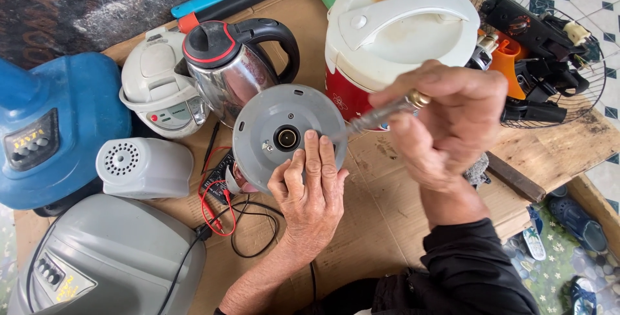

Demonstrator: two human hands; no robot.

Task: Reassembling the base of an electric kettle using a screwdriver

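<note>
Dark rectangular display panel (30, 141) with yellowish marks and small round buttons, set into the front of the blue appliance (58, 128) at far left. Pale label plate (171, 116) with a small window and a red dot on the front of the white cooker (158, 86), just beside the steel kettle (226, 63). Slanted grey control strip (61, 283) with dark buttons and yellow print on the grey housing (110, 257) at lower left.
</note>
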